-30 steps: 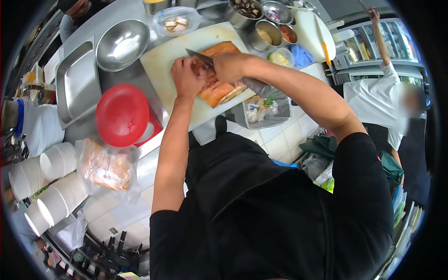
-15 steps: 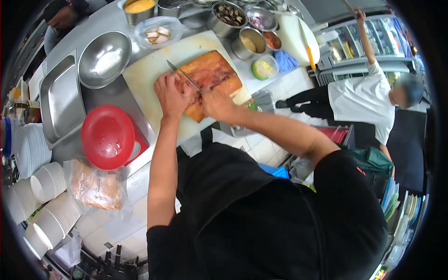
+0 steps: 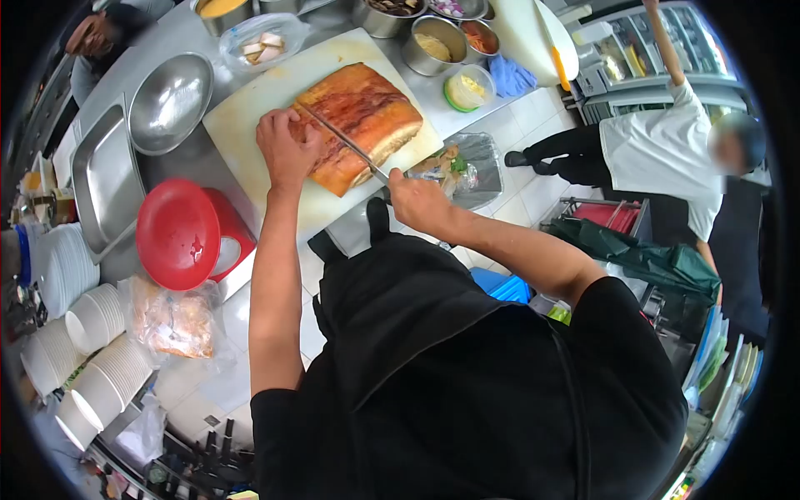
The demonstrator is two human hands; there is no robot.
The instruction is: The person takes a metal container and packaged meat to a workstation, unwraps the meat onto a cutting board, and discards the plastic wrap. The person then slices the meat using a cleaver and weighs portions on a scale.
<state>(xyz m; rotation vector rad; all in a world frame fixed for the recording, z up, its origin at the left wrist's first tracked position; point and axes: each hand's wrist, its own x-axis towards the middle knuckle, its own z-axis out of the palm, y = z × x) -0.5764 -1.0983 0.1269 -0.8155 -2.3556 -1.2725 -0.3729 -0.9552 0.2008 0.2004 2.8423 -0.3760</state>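
Note:
A browned slab of roast meat (image 3: 367, 104) lies on a white cutting board (image 3: 242, 137). My left hand (image 3: 287, 150) presses its bent fingers on the slab's left part, holding it down. In my right hand (image 3: 419, 202), closed round the handle, is a knife (image 3: 343, 138). Its blade lies across the slab along a cut line, just right of my left fingers. The right hand itself is off the slab, by the board's near edge. How deep the blade sits is hidden.
Left of the board are a steel bowl (image 3: 171, 104), a steel tray (image 3: 104, 179) and a red bowl (image 3: 177, 233). Beyond it sits a plastic bag of pale chunks (image 3: 263, 43). A bin (image 3: 477, 171) is at the right; a person in white (image 3: 658, 137) stands farther off.
My right hand has drawn the knife back toward me and off the slab's near edge, so more blade shows. My left hand stays on the meat. The whole view has shifted slightly.

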